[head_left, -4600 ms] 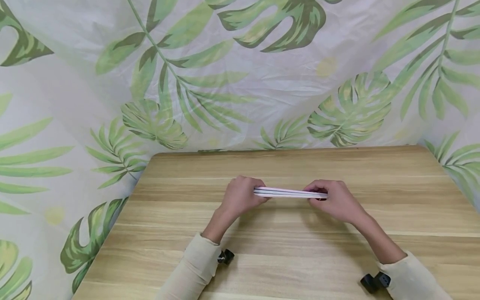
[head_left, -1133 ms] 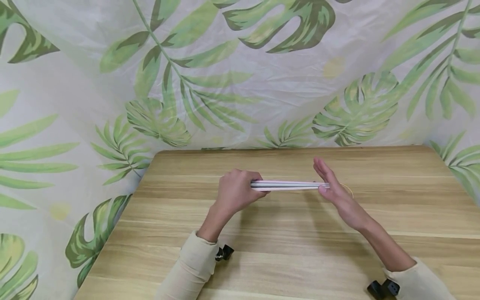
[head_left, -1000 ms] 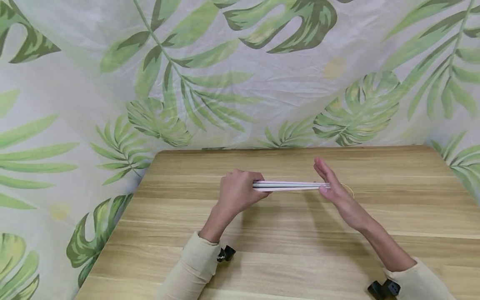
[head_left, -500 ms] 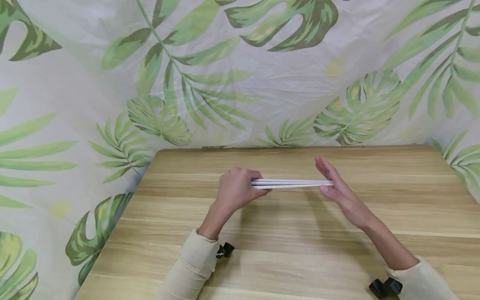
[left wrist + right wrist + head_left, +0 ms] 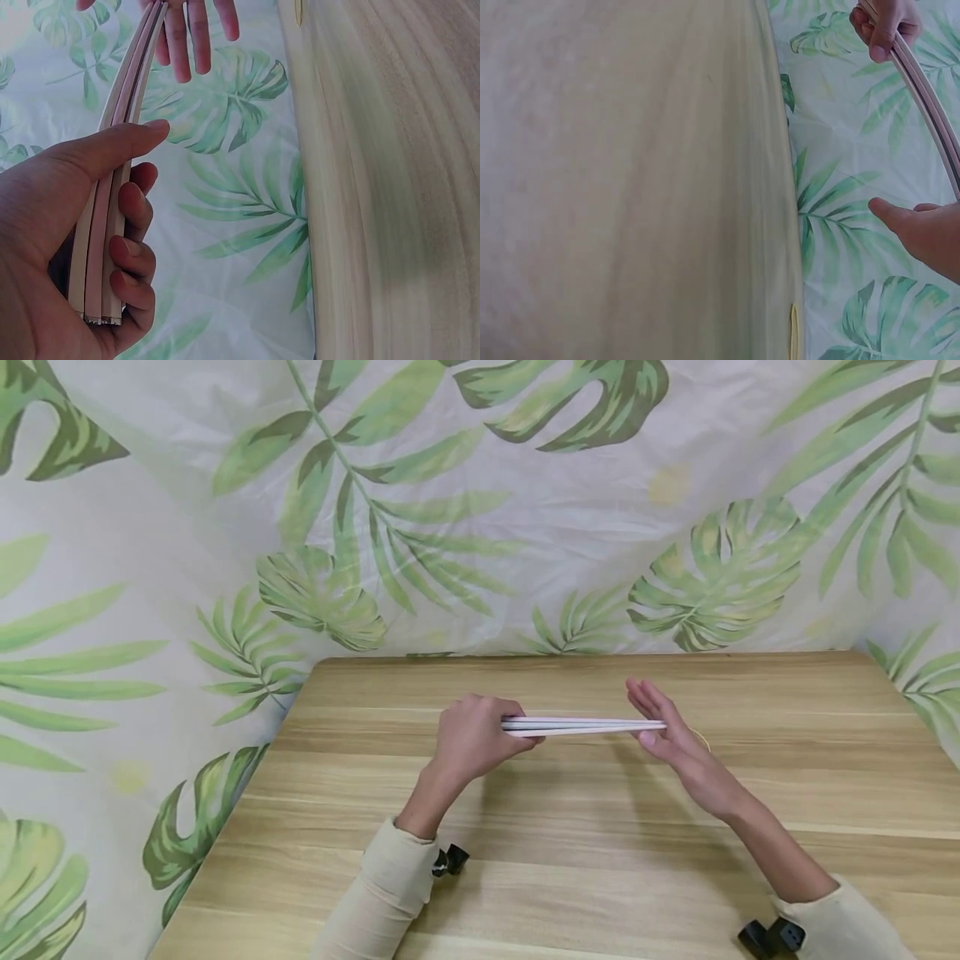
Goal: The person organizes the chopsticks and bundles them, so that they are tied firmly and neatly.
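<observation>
My left hand (image 5: pixel 472 739) grips one end of a stack of thin, flat, white pieces (image 5: pixel 577 727), seen edge-on in the head view. The left wrist view shows the same stack (image 5: pixel 109 225) as several long layers, one pinkish, with dark lines between; thumb and curled fingers wrap it. Held level above the table, it reaches across to my right hand (image 5: pixel 686 760). That hand's fingers are straight, its palm upright at the stack's far end, thumb just below. What kind of thing the stack is, I cannot tell.
A wooden table (image 5: pixel 562 877) lies under both hands. Behind the right hand shows a thin yellow loop (image 5: pixel 702 740), seen near the table edge in the right wrist view. A leaf-patterned cloth (image 5: pixel 450 527) hangs behind. Small black devices (image 5: pixel 450 860) sit at the wrists.
Several seconds ago the right hand gripped its end of the stack; now its fingers are straight with the palm at that end. The left hand keeps its grip. Lately little has moved.
</observation>
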